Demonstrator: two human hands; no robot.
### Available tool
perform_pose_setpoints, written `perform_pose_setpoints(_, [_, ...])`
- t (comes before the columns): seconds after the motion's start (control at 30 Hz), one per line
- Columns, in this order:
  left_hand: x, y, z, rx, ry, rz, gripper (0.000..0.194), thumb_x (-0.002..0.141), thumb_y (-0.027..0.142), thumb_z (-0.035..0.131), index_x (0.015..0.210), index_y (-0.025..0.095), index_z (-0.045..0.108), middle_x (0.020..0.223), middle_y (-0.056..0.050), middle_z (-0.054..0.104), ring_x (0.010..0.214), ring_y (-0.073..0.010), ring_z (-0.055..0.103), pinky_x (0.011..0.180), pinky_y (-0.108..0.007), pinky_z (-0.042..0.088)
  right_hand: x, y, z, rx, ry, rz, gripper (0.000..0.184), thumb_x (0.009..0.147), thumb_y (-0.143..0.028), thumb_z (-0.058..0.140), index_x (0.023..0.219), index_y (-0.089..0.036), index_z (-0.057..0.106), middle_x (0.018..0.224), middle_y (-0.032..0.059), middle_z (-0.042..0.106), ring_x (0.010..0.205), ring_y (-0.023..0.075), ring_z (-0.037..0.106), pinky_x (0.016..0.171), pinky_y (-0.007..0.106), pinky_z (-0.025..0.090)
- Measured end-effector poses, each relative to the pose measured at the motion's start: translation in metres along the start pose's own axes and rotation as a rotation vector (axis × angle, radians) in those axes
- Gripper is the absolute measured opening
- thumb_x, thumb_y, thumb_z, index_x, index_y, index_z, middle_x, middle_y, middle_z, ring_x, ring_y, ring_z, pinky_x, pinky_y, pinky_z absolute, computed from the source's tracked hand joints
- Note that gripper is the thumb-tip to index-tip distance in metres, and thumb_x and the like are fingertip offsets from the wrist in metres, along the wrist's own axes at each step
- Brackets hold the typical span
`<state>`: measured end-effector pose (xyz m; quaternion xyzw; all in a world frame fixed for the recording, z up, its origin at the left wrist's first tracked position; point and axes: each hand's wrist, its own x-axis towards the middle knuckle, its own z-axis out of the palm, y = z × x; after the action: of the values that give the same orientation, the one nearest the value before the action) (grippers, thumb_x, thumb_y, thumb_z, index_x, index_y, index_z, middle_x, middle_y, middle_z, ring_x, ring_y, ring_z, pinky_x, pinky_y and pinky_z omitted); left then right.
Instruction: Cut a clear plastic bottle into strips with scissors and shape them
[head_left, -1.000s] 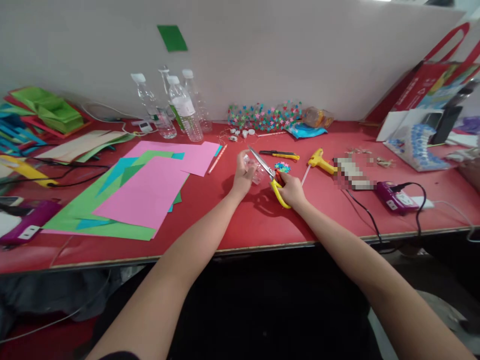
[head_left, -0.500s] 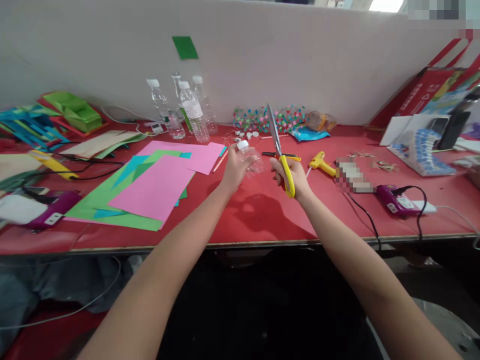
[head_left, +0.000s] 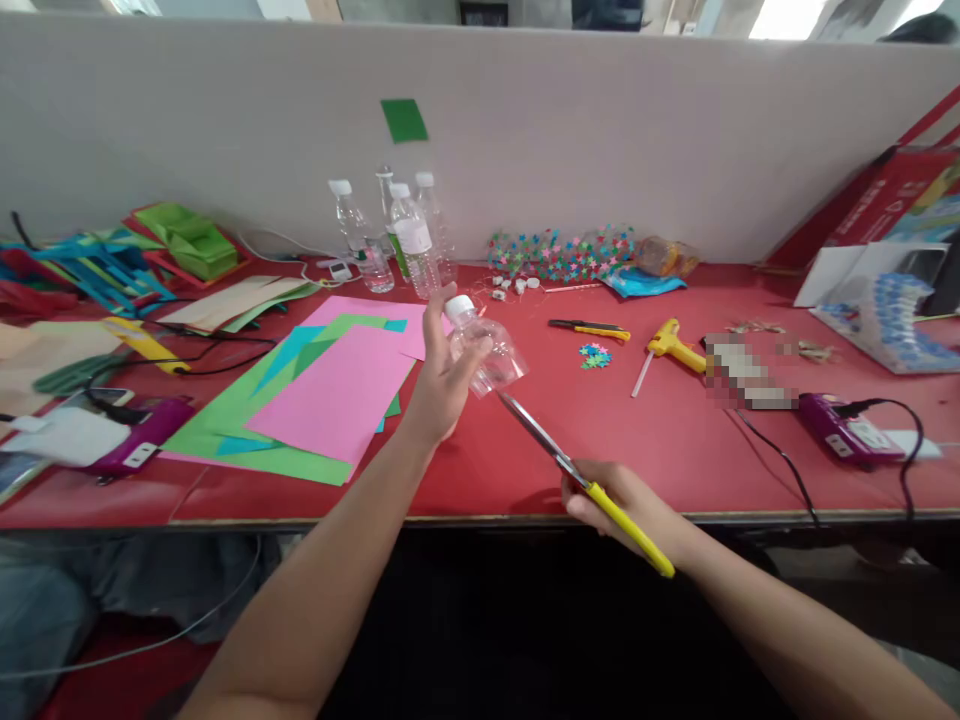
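Your left hand (head_left: 442, 385), thumb and fingers curled part-open, grips one clear plastic bottle top with a white cap (head_left: 486, 348) above the red tabletop (head_left: 480, 470), while your right hand (head_left: 622, 505) closes around one pair of yellow-handled metal scissors (head_left: 559, 455), tips beside the cut plastic. Four clear plastic bottles with white caps (head_left: 416, 240), one yellow-and-black utility knife (head_left: 592, 329) and two purple power strips (head_left: 847, 430) share the surface, before a pale partition wall (head_left: 600, 130) bearing one green paper piece (head_left: 404, 120).
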<state>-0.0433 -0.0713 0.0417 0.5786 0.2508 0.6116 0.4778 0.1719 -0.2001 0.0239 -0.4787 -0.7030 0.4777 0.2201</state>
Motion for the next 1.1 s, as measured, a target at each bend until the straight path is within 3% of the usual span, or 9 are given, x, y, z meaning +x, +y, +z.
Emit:
perform_pose_setpoints(0.13, [-0.002, 0.002, -0.006, -0.015, 0.088, -0.020, 0.063, 0.082, 0.030, 0.069, 0.133, 0.036, 0.033, 0.103, 0.000, 0.062, 0.094, -0.0165, 0.067, 0.086, -0.040, 0.060, 0.008, 0.000, 0.000, -0.046, -0.025, 0.041, 0.050, 0.087, -0.067, 0.050, 0.074, -0.019, 0.043, 0.067, -0.0044, 0.037, 0.060, 0.0100, 0.031, 0.054, 0.025, 0.028])
perform_pose_setpoints(0.33, [-0.004, 0.009, -0.011, -0.001, 0.228, -0.023, 0.059, 0.083, 0.035, 0.068, 0.129, 0.034, 0.031, 0.113, -0.004, 0.060, 0.108, -0.0204, 0.063, 0.090, -0.044, 0.058, 0.017, -0.014, 0.005, -0.006, -0.016, 0.070, 0.048, 0.089, -0.065, 0.047, 0.074, -0.020, 0.042, 0.066, -0.0046, 0.036, 0.060, 0.0105, 0.032, 0.054, 0.025, 0.027])
perform_pose_setpoints(0.67, [-0.019, 0.011, 0.004, 0.150, 0.193, 0.095, 0.055, 0.089, 0.041, 0.061, 0.132, 0.036, 0.027, 0.113, -0.005, 0.057, 0.108, -0.0219, 0.061, 0.096, -0.047, 0.054, 0.010, -0.019, 0.004, -0.006, 0.048, 0.090, 0.049, 0.084, -0.066, 0.053, 0.070, -0.022, 0.040, 0.063, -0.0053, 0.034, 0.057, 0.0106, 0.034, 0.052, 0.025, 0.027])
perform_pose_setpoints(0.87, [-0.025, 0.014, 0.015, 0.300, 0.150, 0.207, 0.055, 0.086, 0.041, 0.064, 0.131, 0.032, 0.033, 0.129, -0.008, 0.048, 0.114, -0.0213, 0.057, 0.107, -0.045, 0.045, 0.007, -0.013, 0.004, 0.031, 0.049, 0.051, 0.049, 0.085, -0.066, 0.054, 0.068, -0.021, 0.039, 0.061, -0.0057, 0.036, 0.054, 0.0096, 0.037, 0.050, 0.023, 0.028])
perform_pose_setpoints(1.1, [-0.026, 0.010, 0.016, 0.241, 0.135, 0.161, 0.060, 0.084, 0.038, 0.067, 0.131, 0.032, 0.030, 0.127, -0.007, 0.049, 0.107, -0.0190, 0.060, 0.105, -0.044, 0.048, 0.007, -0.008, 0.003, 0.048, 0.031, 0.053, 0.050, 0.086, -0.065, 0.054, 0.067, -0.021, 0.038, 0.057, -0.0064, 0.037, 0.050, 0.0085, 0.038, 0.048, 0.023, 0.027])
